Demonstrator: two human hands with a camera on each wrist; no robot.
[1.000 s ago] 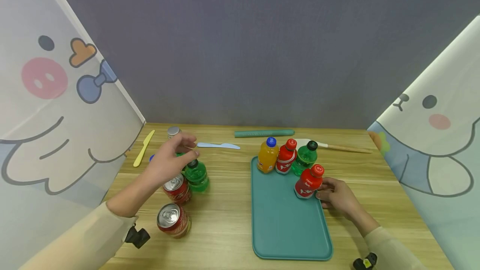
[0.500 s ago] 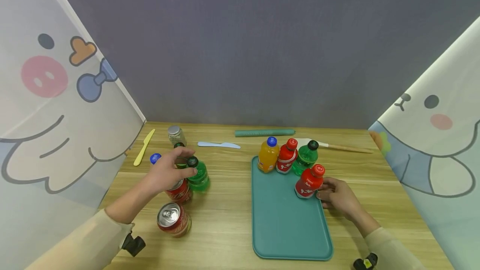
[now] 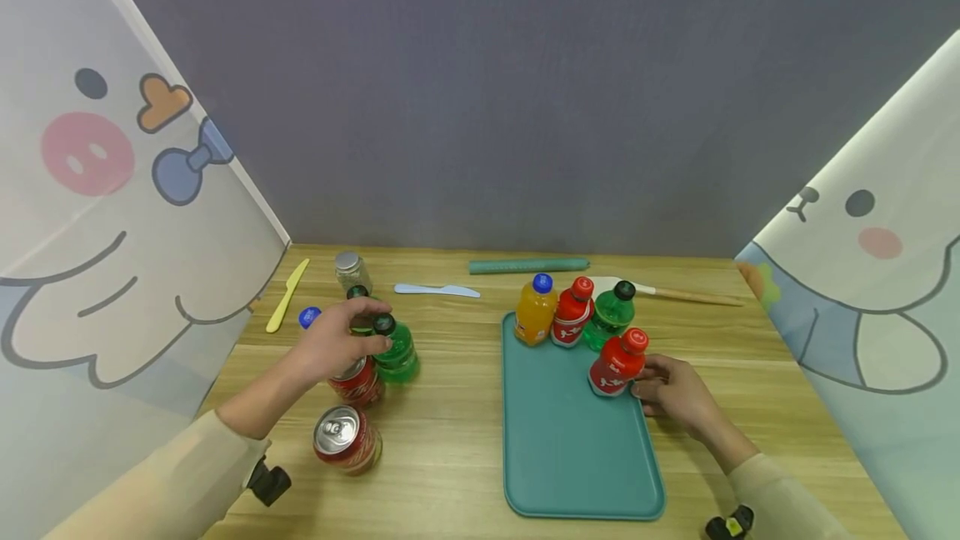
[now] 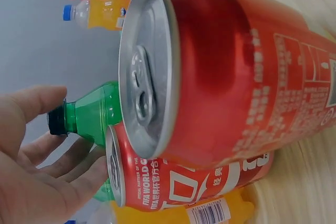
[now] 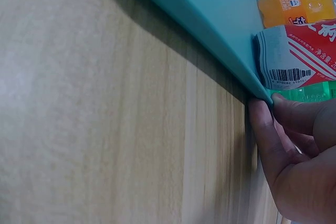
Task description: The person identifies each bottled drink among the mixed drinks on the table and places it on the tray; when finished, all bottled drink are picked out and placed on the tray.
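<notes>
At the left, my left hand [image 3: 341, 344] has its thumb on one side of the black cap of a green soda bottle [image 3: 397, 357] and its fingers on the other, pinching it. The bottle stands upright on the table. Two red soda cans [image 3: 348, 440] stand close by, large in the left wrist view, where the nearer can [image 4: 226, 72] hides part of the bottle. My right hand [image 3: 678, 394] pinches the right rim of the teal tray [image 5: 210, 35] between thumb and fingers. On the tray are an orange soda bottle [image 3: 536, 315], two red-labelled bottles [image 3: 617, 365] and another green bottle [image 3: 609, 319].
Behind the left hand stand a second green bottle [image 3: 357, 293], a blue-capped bottle [image 3: 308, 317] and a glass jar [image 3: 352, 271]. A yellow knife [image 3: 287, 297], a blue knife [image 3: 437, 291], a green stick [image 3: 528, 266] and a wooden-handled spatula [image 3: 693, 297] lie along the back.
My left hand has come down and slightly left onto the green bottle's cap, uncovering the jar and blue cap behind. The right hand and tray have stayed put.
</notes>
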